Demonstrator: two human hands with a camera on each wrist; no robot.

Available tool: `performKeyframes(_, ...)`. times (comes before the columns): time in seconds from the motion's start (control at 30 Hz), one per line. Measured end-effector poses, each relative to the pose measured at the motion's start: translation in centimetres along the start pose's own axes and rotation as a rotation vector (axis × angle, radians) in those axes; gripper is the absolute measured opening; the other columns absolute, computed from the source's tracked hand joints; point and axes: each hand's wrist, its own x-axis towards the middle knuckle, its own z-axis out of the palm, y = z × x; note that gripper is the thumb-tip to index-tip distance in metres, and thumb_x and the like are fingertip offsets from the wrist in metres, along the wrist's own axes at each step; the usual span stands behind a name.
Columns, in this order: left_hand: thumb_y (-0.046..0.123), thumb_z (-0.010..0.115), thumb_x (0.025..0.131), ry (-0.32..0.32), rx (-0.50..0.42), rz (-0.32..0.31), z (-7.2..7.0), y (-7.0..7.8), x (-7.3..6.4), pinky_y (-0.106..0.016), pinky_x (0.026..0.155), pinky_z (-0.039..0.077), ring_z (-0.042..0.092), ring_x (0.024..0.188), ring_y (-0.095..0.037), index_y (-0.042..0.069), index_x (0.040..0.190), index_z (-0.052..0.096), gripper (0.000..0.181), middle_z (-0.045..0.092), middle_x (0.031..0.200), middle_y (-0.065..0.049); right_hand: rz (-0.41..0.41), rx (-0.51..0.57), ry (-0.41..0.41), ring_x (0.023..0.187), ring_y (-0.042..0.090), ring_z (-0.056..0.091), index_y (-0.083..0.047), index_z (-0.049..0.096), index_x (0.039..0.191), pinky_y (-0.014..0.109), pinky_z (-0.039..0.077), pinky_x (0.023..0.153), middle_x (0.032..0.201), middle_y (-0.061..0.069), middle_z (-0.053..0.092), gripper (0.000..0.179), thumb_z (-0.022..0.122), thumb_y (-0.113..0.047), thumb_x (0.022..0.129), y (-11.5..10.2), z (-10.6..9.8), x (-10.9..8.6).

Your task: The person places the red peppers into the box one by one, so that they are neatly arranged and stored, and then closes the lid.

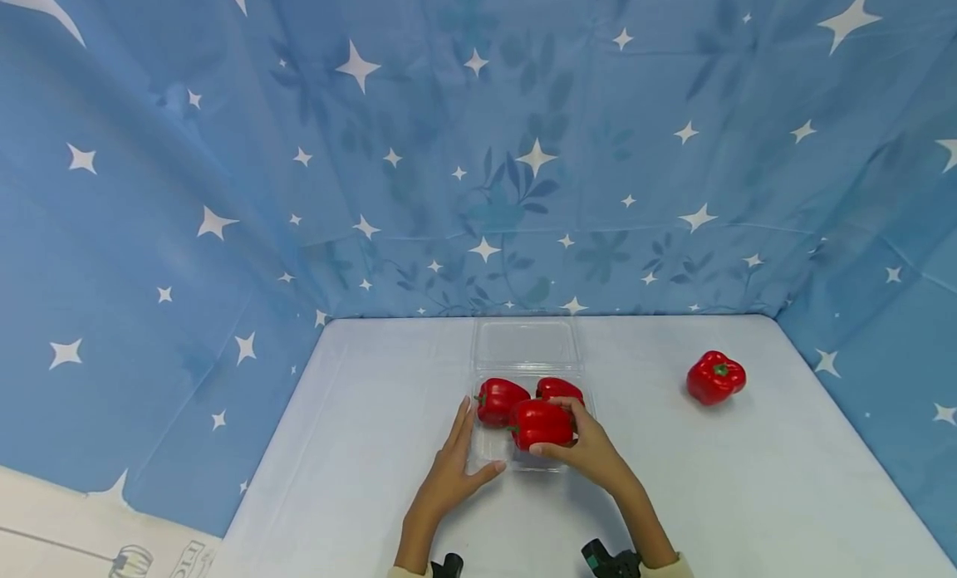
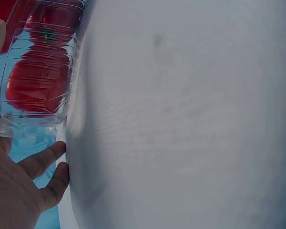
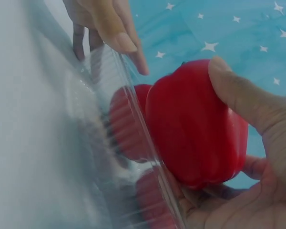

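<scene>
My right hand (image 1: pixel 596 455) grips a red bell pepper (image 1: pixel 542 423) between thumb and fingers, over the front right part of a clear plastic clamshell box (image 1: pixel 486 447). In the right wrist view this bell pepper (image 3: pixel 193 126) is tilted at the box's rim, the thumb across its upper side. Inside the box lie two more red bell peppers, one at the left (image 1: pixel 501 402) and one at the back right (image 1: pixel 557 388). With fingers extended, my left hand (image 1: pixel 449 474) touches the box's left side, its thumb by the front edge.
The box's clear lid (image 1: pixel 527 344) lies folded back toward the rear edge of the white table (image 1: pixel 359 445). Another red bell pepper (image 1: pixel 715 379) sits on the table at the right. Blue star-patterned cloth (image 1: pixel 419 188) surrounds the table at the back and sides.
</scene>
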Motion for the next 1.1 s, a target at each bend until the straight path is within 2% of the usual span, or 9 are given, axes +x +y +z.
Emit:
performKeyframes(0.2, 0.055, 0.069, 0.084, 0.001, 0.007, 0.008, 0.0, -0.1, 0.1, -0.083, 0.099, 0.022, 0.023, 0.149, -0.035, 0.024, 0.158, 0.012, 0.099, 0.003, 0.166, 0.010, -0.044, -0.062, 0.034, 0.119, 0.033, 0.054, -0.006, 0.048, 0.133, 0.047, 0.059, 0.086, 0.130, 0.013, 0.055, 0.085, 0.089, -0.038, 0.066, -0.1, 1.0, -0.1)
performKeyframes(0.37, 0.059, 0.067, 0.083, 0.002, 0.010, 0.005, 0.0, -0.1, 0.2, -0.082, 0.100, 0.022, 0.023, 0.148, -0.034, 0.024, 0.158, 0.013, 0.100, 0.003, 0.165, 0.013, -0.042, -0.103, 0.037, 0.116, 0.033, 0.056, -0.008, 0.051, 0.130, 0.049, 0.059, 0.084, 0.128, 0.014, 0.056, 0.081, 0.090, -0.037, 0.065, -0.1, 1.8, 0.0)
performKeyframes(0.63, 0.062, 0.065, 0.083, 0.001, 0.009, 0.012, 0.0, -0.1, 0.0, -0.081, 0.099, 0.025, 0.025, 0.148, -0.035, 0.020, 0.158, 0.015, 0.099, 0.004, 0.166, 0.010, -0.022, -0.163, 0.036, 0.113, 0.035, 0.059, -0.003, 0.053, 0.132, 0.051, 0.059, 0.083, 0.129, 0.018, 0.060, 0.084, 0.090, -0.034, 0.064, -0.6, 2.4, 0.0)
performKeyframes(0.9, 0.064, 0.065, 0.082, 0.000, 0.018, 0.011, 0.1, -0.2, 0.3, -0.080, 0.100, 0.025, 0.024, 0.148, -0.035, 0.024, 0.158, 0.013, 0.101, 0.004, 0.166, 0.010, -0.009, -0.186, 0.044, 0.115, 0.038, 0.060, 0.001, 0.051, 0.134, 0.055, 0.056, 0.087, 0.131, 0.020, 0.060, 0.087, 0.088, -0.038, 0.066, -0.3, 3.0, 0.5)
performKeyframes(1.1, 0.061, 0.066, 0.083, -0.001, 0.014, 0.019, 0.1, -0.2, 0.1, -0.080, 0.099, 0.027, 0.025, 0.147, -0.037, 0.020, 0.158, 0.015, 0.099, 0.005, 0.166, 0.007, -0.005, -0.183, 0.054, 0.114, 0.041, 0.061, 0.002, 0.050, 0.134, 0.055, 0.056, 0.087, 0.129, 0.022, 0.061, 0.087, 0.088, -0.037, 0.066, -0.4, 3.4, 0.4)
